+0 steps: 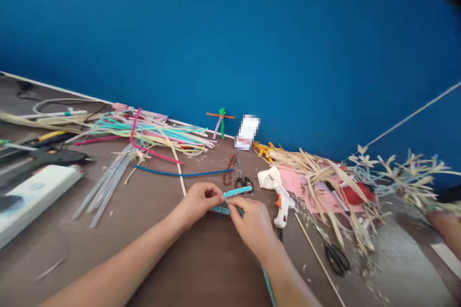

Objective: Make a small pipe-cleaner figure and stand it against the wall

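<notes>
My left hand (199, 203) and my right hand (253, 220) meet above the brown table, each with thumb and fingers pinched on a light blue pipe cleaner (237, 191). One thick, fuzzy length of it points right past my fingertips, and another part shows below them. A thin light blue strand (268, 287) emerges below my right wrist; whether it joins the held piece is hidden. Just beyond my hands lie black-handled scissors (245, 184) and a brown twisted loop (228, 171). A dark blue pipe cleaner (187, 173) stretches across the table behind my left hand.
Colored pipe cleaners (162, 132) and clear glue sticks (108, 182) lie left, near a white power strip (36, 199). A white glue gun (284, 204), dried strips (320, 172) and more scissors (336, 258) are right. A pipe-cleaner figure (221, 122) leans against the blue wall. Someone's arm (446, 228) shows far right.
</notes>
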Demonstrator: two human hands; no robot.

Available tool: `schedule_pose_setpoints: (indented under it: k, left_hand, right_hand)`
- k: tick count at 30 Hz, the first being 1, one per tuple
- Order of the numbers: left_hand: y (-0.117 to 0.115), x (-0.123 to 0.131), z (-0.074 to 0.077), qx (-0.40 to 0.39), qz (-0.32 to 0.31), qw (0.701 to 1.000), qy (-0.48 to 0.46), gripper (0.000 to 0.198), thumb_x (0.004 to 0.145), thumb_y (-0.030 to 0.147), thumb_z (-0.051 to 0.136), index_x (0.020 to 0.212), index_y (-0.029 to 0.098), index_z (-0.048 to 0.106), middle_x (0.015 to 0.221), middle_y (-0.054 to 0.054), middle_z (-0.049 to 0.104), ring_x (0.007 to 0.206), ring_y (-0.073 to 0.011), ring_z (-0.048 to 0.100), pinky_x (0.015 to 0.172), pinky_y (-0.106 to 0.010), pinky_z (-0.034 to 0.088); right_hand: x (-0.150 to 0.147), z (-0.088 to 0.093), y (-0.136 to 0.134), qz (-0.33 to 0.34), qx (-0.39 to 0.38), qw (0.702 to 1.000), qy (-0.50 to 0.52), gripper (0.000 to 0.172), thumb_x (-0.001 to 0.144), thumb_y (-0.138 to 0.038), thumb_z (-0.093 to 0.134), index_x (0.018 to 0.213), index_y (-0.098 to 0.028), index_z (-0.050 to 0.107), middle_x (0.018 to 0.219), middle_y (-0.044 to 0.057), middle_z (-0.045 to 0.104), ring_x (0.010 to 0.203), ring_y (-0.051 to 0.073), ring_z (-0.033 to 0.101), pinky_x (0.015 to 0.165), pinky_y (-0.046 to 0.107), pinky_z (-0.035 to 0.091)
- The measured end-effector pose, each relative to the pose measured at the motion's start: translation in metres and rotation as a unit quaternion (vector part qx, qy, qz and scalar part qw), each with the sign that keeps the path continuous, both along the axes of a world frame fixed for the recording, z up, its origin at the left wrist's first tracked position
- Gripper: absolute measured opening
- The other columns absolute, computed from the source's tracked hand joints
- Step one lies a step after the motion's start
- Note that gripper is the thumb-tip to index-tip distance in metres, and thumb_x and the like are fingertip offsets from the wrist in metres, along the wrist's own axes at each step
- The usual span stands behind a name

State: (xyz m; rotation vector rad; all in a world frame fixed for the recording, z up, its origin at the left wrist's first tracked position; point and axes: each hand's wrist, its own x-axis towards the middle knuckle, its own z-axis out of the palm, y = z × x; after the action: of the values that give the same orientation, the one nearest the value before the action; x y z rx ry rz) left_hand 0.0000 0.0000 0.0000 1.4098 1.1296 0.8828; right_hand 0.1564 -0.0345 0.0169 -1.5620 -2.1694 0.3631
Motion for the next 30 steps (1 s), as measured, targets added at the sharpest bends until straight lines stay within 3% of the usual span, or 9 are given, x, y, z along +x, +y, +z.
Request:
schedule_pose_setpoints:
  k: [5, 14, 22, 30]
  left_hand:
    - [0.0, 0.001, -0.006, 0.01, 0.016, 1.0, 0.007, 0.019, 0.064, 0.03, 0.056, 0.06, 0.012, 0.06, 0.055, 0.0, 0.057, 0.054, -0.0113, 0.048, 0.053, -0.021, 0.036]
    - [-0.001, 0.004, -0.007, -0.021, -0.003, 0.997, -0.067, 0.02, 0.059, 0.027, 0.062, 0.071, 0.012, 0.063, 0.062, -0.001, 0.062, 0.059, -0.0132, 0.054, 0.058, -0.022, 0.04]
    - [-0.002, 0.003, -0.008, 0.006, 0.021, 1.0, -0.009, 0.024, 0.065, 0.034, 0.056, 0.067, 0.011, 0.062, 0.055, 0.001, 0.056, 0.05, -0.0107, 0.046, 0.047, -0.02, 0.034]
    - [0.0, 0.003, -0.014, 0.032, 0.039, 0.999, 0.017, 0.021, 0.064, 0.031, 0.053, 0.061, 0.012, 0.062, 0.055, 0.0, 0.057, 0.053, -0.0124, 0.049, 0.051, -0.021, 0.037]
  right_hand:
    - [-0.001, -0.002, -0.002, 0.01, 0.006, 1.0, 0.01, 0.022, 0.078, -0.018, 0.046, 0.089, -0.025, 0.063, 0.085, -0.001, 0.067, 0.077, 0.014, 0.061, 0.071, 0.022, 0.041]
    - [0.001, 0.0, 0.001, 0.005, 0.013, 1.0, -0.012, 0.021, 0.08, -0.018, 0.044, 0.088, -0.025, 0.063, 0.083, -0.001, 0.067, 0.076, 0.014, 0.06, 0.069, 0.021, 0.039]
    - [-0.001, 0.0, 0.0, 0.001, 0.02, 0.999, -0.038, 0.02, 0.08, -0.018, 0.044, 0.083, -0.024, 0.063, 0.078, 0.0, 0.067, 0.073, 0.013, 0.059, 0.065, 0.02, 0.036]
    - [-0.003, -0.002, -0.003, 0.017, 0.032, 0.998, -0.06, 0.022, 0.081, -0.018, 0.044, 0.09, -0.024, 0.063, 0.084, 0.001, 0.067, 0.076, 0.013, 0.06, 0.068, 0.02, 0.037]
